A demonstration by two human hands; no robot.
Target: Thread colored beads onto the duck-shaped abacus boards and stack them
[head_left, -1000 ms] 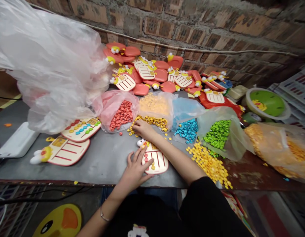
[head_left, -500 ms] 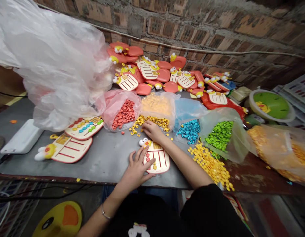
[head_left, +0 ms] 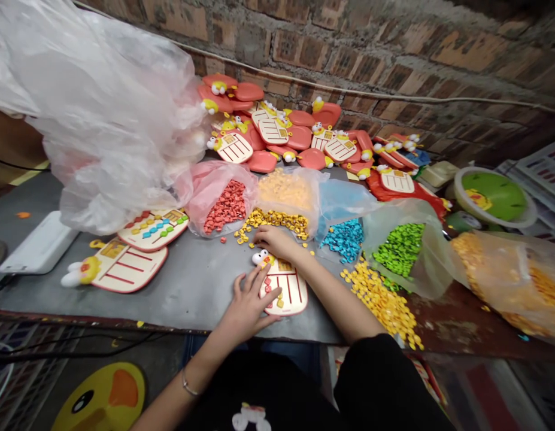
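Right hand [head_left: 276,242] has edged back from yellow beads [head_left: 286,222] toward near board [head_left: 293,295]. Fingertips curled; can't tell whether they pinch anything. Left hand [head_left: 248,304] spread open on near board, holding nothing visible, covering part. Two overlapping boards [head_left: 132,269] at left. Four open bead bags [head_left: 197,190]: red, yellow, blue, green.

Beads [head_left: 295,224] in bags [head_left: 346,200] across table [head_left: 191,287]; board [head_left: 294,292] before, board pile [head_left: 299,137] behind, wall [head_left: 394,54] beyond; basin [head_left: 495,194] right.
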